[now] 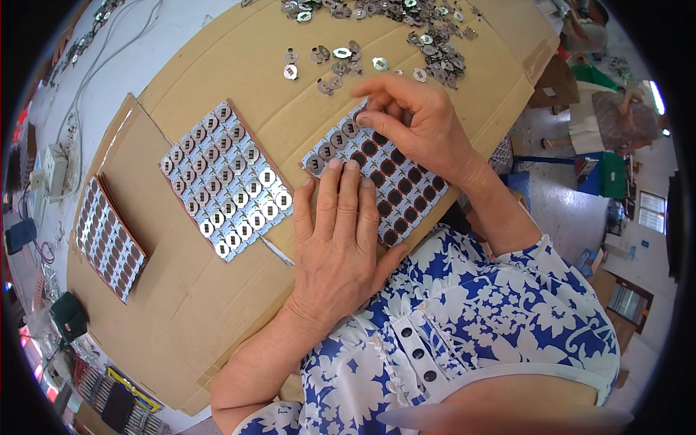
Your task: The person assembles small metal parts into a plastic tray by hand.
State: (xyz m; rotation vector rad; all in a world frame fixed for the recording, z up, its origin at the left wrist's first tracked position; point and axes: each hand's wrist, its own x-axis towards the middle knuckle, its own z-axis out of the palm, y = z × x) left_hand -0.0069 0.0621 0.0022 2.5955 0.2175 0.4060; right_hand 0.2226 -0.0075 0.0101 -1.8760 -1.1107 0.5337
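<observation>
A person in a blue-and-white floral shirt (464, 304) works over a circuit-board panel (404, 190) just right of the frame's center. The left hand (333, 225) lies flat on it, thumb spread from the fingers. The right hand (420, 127) curls over its upper edge, thumb and forefinger bent toward a row of round metal clips (333, 138); whether they pinch one cannot be told. Dark discs fill most of the panel's other places.

Left of center on the cardboard-covered bench (275, 101), a second panel (221, 181) is lined with metal clips, brightest toward its lower right. At far left sits a stack of disc-dotted panels (109, 235). Loose clips (444, 61) heap and scatter across the top of the frame; beyond, at upper right, another person (620, 119) appears.
</observation>
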